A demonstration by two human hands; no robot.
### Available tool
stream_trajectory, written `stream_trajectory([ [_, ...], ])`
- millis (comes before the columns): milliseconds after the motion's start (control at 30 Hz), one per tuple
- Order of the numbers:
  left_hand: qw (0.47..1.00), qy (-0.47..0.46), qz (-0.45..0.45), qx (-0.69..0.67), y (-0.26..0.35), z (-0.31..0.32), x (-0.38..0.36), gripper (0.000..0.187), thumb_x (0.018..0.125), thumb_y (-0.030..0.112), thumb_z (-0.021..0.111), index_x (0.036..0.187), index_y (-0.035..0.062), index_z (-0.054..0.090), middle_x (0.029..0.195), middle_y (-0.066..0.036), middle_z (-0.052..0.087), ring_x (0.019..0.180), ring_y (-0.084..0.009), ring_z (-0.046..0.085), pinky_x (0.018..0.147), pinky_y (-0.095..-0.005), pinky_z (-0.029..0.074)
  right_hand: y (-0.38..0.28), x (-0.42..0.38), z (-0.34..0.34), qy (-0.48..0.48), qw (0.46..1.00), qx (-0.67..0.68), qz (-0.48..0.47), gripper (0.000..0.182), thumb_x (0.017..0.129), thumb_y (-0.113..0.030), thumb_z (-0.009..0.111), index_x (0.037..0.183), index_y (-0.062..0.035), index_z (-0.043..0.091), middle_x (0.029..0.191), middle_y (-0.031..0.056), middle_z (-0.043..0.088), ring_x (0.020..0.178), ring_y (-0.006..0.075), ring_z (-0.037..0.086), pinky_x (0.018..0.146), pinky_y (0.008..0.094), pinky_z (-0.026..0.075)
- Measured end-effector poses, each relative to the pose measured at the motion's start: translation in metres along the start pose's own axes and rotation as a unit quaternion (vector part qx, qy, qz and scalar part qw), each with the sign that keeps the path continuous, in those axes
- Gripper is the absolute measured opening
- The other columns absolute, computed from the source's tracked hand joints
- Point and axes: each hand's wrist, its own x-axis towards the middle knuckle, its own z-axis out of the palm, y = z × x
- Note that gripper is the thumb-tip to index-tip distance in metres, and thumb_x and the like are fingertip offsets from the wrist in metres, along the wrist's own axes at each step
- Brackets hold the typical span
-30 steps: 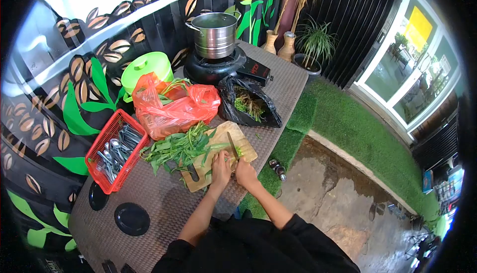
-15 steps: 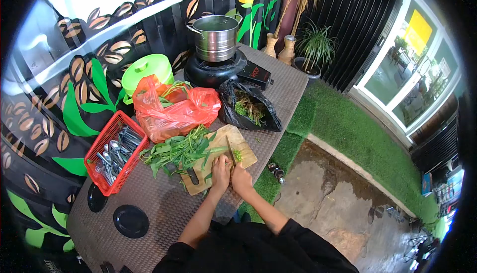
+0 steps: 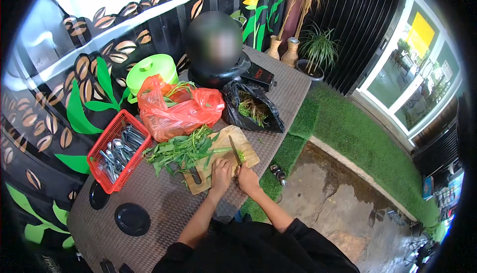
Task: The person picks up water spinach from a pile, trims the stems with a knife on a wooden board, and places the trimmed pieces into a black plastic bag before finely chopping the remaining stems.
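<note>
My right hand (image 3: 248, 178) grips the handle of a knife (image 3: 234, 149), whose blade points away from me over the wooden cutting board (image 3: 239, 136). Small chopped green pieces (image 3: 241, 156) lie just right of the blade. Left of the knife, my left hand (image 3: 221, 172) is closed, its fingers bent down on stems at the board; most of what it holds is hidden under the fingers. A heap of leafy greens (image 3: 184, 149) spreads over the board's left side and onto the table.
Behind the board stand a red plastic bag (image 3: 179, 116) and a black bag of greens (image 3: 254, 110). A red basket (image 3: 107, 186) of cutlery and a black plate (image 3: 132, 219) are at the left. A lime-green pot (image 3: 151, 71) and a black stove (image 3: 213, 80) stand farther back; a blurred patch covers the stove top.
The knife and my right hand have shifted slightly right, away from my left hand. The whole view has moved a little, and a blur now covers the steel pot.
</note>
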Motion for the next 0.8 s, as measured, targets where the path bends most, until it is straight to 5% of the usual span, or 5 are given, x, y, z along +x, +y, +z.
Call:
stream_trajectory([
  [167, 1.0, -0.011, 0.024, 0.0, 0.002, -0.003, 0.0, 0.02, 0.082, 0.005, 0.056, 0.099, 0.0013, 0.066, 0.089, -0.013, 0.062, 0.091, -0.0294, 0.055, 0.083, -0.0395, 0.042, 0.005, 0.003, 0.005, 0.007, 1.0, -0.002, -0.01, 0.033, 0.093, -0.028, 0.042, 0.105, 0.0024, 0.042, 0.076, 0.0273, 0.063, 0.074, 0.0424, 0.064, 0.063, 0.0506, 0.052],
  [433, 0.98, -0.038, -0.131, -0.145, -0.012, 0.001, 0.014, 0.021, 0.072, -0.001, 0.067, 0.093, 0.0002, 0.066, 0.081, -0.014, 0.065, 0.082, -0.0286, 0.061, 0.071, -0.037, 0.048, 0.004, 0.004, -0.008, -0.045, 0.999, 0.001, 0.003, 0.032, 0.095, -0.03, 0.038, 0.103, 0.0015, 0.04, 0.086, 0.03, 0.062, 0.082, 0.0459, 0.061, 0.073, 0.0525, 0.049],
  [667, 0.992, -0.041, -0.086, -0.079, -0.012, 0.003, 0.014, 0.016, 0.075, 0.002, 0.066, 0.09, 0.0011, 0.067, 0.083, -0.015, 0.063, 0.085, -0.0312, 0.058, 0.072, -0.0411, 0.048, -0.002, -0.006, 0.003, -0.012, 1.0, -0.026, 0.001, 0.033, 0.094, -0.026, 0.04, 0.108, 0.0039, 0.041, 0.077, 0.0267, 0.064, 0.073, 0.0416, 0.065, 0.063, 0.0483, 0.053],
  [800, 0.996, -0.023, -0.039, -0.075, -0.017, 0.01, 0.012, 0.022, 0.072, -0.001, 0.067, 0.093, 0.0013, 0.067, 0.081, -0.012, 0.064, 0.082, -0.0271, 0.058, 0.073, -0.0349, 0.047, 0.0, -0.005, 0.006, -0.006, 1.0, -0.014, -0.006, 0.035, 0.094, -0.027, 0.04, 0.11, 0.0036, 0.041, 0.075, 0.0262, 0.064, 0.071, 0.0417, 0.064, 0.062, 0.0488, 0.053],
])
